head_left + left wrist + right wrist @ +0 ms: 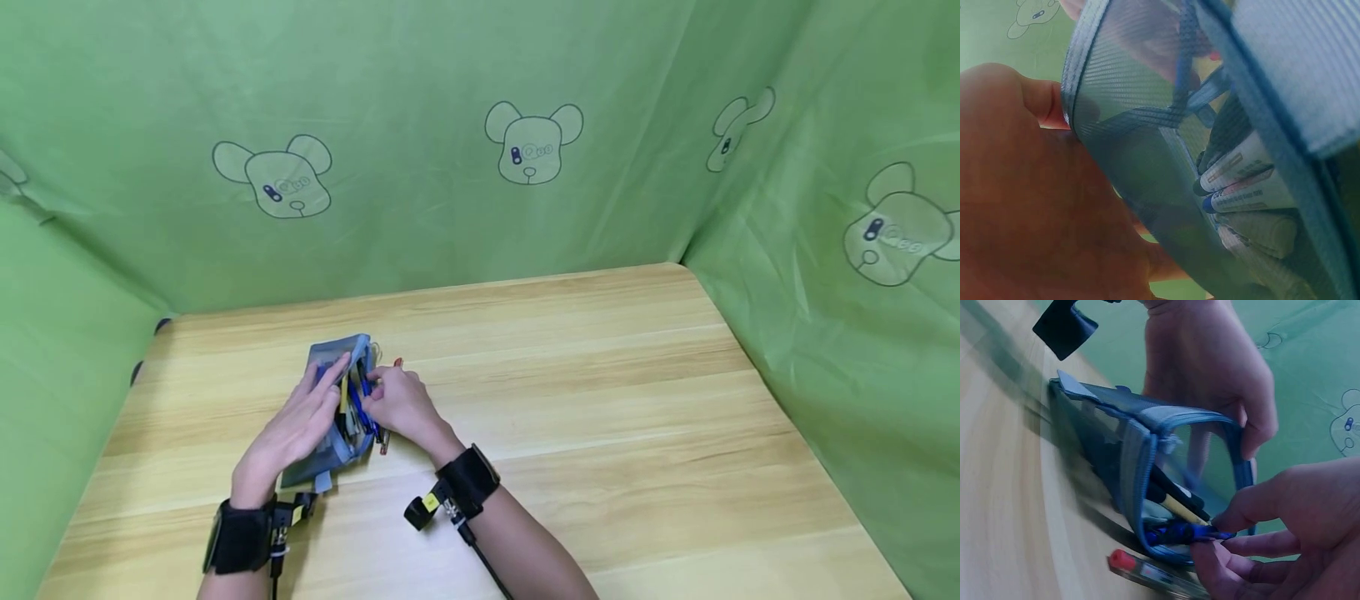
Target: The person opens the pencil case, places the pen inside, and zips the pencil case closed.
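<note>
A blue mesh pencil case (pixel 300 475) lies on the left part of the table, its zipped mouth open towards the right. My left hand (pixel 300 421) holds the upper rim of the mouth, thumb at the zip edge (pixel 1244 469). At the mouth, my right hand (pixel 405 404) pinches a blue pen (pixel 1179 533) between thumb and fingers. Inside are several pens and markers, among them a yellow pen (pixel 344 393) and a white marker with a blue end (pixel 1254 195). A clear pen with a red end (pixel 1154 575) lies outside, just below the mouth.
The wooden table (pixel 600 417) extends far to the right of the case. Green cloth (pixel 420 167) with bear-head prints hangs behind the table and at both sides. Each wrist wears a black strap (pixel 468 482) with a small camera and a cable.
</note>
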Tool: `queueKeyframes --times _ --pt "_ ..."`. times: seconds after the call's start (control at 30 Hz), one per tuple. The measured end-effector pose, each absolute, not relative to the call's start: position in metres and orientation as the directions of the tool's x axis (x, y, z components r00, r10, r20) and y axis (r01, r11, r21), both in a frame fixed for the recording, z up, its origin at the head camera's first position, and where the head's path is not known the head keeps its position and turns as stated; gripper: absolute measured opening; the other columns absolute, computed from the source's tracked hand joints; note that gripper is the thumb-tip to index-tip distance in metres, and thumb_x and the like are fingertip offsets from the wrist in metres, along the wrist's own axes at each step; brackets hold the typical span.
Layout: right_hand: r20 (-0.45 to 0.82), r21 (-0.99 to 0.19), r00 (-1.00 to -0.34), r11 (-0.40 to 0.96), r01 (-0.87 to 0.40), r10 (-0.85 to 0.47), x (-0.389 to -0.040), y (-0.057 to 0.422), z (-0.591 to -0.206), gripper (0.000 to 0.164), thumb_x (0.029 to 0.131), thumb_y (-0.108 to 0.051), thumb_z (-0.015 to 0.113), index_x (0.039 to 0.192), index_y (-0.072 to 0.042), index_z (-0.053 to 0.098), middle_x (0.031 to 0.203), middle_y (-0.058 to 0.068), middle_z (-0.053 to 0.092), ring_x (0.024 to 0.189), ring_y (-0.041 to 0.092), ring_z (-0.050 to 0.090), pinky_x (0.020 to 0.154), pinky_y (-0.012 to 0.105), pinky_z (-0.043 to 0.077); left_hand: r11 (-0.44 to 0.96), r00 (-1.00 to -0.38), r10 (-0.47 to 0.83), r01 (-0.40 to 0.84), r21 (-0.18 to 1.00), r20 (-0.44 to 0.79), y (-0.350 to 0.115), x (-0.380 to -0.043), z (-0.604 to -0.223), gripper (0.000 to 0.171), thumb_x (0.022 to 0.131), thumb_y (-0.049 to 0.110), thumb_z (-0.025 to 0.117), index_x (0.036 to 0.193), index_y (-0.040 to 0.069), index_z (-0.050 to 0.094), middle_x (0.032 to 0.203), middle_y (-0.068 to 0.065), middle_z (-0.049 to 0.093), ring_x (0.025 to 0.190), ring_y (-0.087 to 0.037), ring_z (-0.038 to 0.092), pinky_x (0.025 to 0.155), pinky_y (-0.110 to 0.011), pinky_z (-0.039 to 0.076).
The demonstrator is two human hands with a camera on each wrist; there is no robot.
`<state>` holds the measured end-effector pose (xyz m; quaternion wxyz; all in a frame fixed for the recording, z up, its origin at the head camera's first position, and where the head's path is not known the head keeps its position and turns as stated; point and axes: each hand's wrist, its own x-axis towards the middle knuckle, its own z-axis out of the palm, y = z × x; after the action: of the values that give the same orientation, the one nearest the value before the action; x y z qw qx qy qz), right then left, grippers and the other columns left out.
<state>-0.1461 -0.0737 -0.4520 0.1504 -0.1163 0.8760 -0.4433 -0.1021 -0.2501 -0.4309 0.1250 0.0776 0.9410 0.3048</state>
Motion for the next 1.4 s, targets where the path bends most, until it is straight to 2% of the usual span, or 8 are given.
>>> queueKeyframes --times 0.13,0.23,0.43,0.57,0.7,0.9,1.1,1.4 --pt "-0.148 -0.811 -0.945 0.582 -0.053 -0.293 -0.146 -0.079 -0.455 0.038 0.09 -0.015 0.079 0.127 -0.008 0.072 0.09 -0.002 0.074 0.074 0.007 0.067 0.064 0.019 0.054 0.801 -0.956 0.221 0.066 0.595 -0.191 -0.249 -0.102 -0.43 0.057 0.111 0.031 0.015 0.167 0.017 0.009 0.164 -0.037 -0.002 0.15 -0.056 0.001 0.108 -0.083 0.009" --pt "-0.149 -0.814 -0.951 0.58 -0.038 -0.271 -0.146 -0.083 -0.458 0.036 0.09 -0.017 0.08 0.124 -0.008 0.074 0.093 0.0 0.076 0.078 0.01 0.07 0.065 0.021 0.057 0.803 -0.956 0.218 0.061 0.593 -0.196 -0.248 -0.102 -0.43 0.058 0.111 0.032 0.015 0.167 0.018 0.009 0.164 -0.038 -0.003 0.15 -0.057 0.001 0.107 -0.084 0.01" --pt "-0.15 -0.828 -0.954 0.56 -0.022 -0.261 -0.145 -0.086 -0.459 0.035 0.091 -0.016 0.08 0.124 -0.008 0.073 0.089 -0.001 0.076 0.068 0.006 0.068 0.063 0.019 0.056 0.803 -0.955 0.213 0.051 0.594 -0.206 -0.246 -0.1 -0.43 0.058 0.111 0.032 0.015 0.167 0.019 0.009 0.163 -0.038 -0.004 0.15 -0.057 0.001 0.108 -0.084 0.01" --pt "-0.145 -0.857 -0.953 0.514 -0.014 -0.267 -0.144 -0.085 -0.457 0.031 0.093 -0.006 0.074 0.125 -0.005 0.072 0.083 -0.003 0.073 0.057 0.004 0.063 0.056 0.018 0.054 0.801 -0.955 0.216 0.054 0.596 -0.204 -0.246 -0.1 -0.429 0.057 0.112 0.032 0.016 0.167 0.018 0.01 0.163 -0.039 -0.003 0.149 -0.058 0.002 0.108 -0.083 0.01" --pt "-0.111 -0.863 -0.956 0.503 -0.043 -0.272 -0.145 -0.08 -0.456 0.031 0.092 0.001 0.068 0.122 -0.004 0.073 0.077 -0.002 0.07 0.052 0.004 0.059 0.049 0.017 0.05 0.799 -0.955 0.219 0.058 0.598 -0.199 -0.245 -0.099 -0.429 0.057 0.112 0.031 0.016 0.167 0.017 0.01 0.163 -0.039 -0.002 0.15 -0.058 0.002 0.108 -0.083 0.01" --pt "-0.01 -0.849 -0.962 0.51 -0.136 -0.274 -0.147 -0.064 -0.457 0.029 0.091 0.001 0.064 0.118 -0.004 0.075 0.079 -0.002 0.071 0.055 0.005 0.057 0.05 0.018 0.048 0.8 -0.956 0.215 0.055 0.597 -0.199 -0.245 -0.1 -0.429 0.058 0.112 0.033 0.015 0.167 0.017 0.011 0.164 -0.037 -0.002 0.15 -0.056 0.001 0.11 -0.081 0.008" --pt "0.119 -0.809 -0.968 0.544 -0.223 -0.22 -0.151 -0.045 -0.461 0.024 0.094 0.0 0.063 0.116 -0.003 0.073 0.076 -0.005 0.065 0.056 0.005 0.054 0.051 0.017 0.047 0.801 -0.955 0.208 0.042 0.597 -0.212 -0.246 -0.1 -0.429 0.058 0.112 0.034 0.014 0.167 0.018 0.009 0.164 -0.037 -0.005 0.149 -0.058 0.001 0.109 -0.082 0.006" --pt "0.12 -0.778 -0.976 0.594 -0.206 -0.182 -0.154 -0.032 -0.462 0.024 0.093 -0.003 0.068 0.117 -0.003 0.071 0.078 -0.001 0.069 0.057 0.005 0.058 0.051 0.018 0.049 0.8 -0.954 0.212 0.044 0.598 -0.214 -0.249 -0.098 -0.43 0.058 0.112 0.034 0.013 0.167 0.017 0.008 0.163 -0.038 -0.006 0.148 -0.06 0.001 0.108 -0.083 0.006"
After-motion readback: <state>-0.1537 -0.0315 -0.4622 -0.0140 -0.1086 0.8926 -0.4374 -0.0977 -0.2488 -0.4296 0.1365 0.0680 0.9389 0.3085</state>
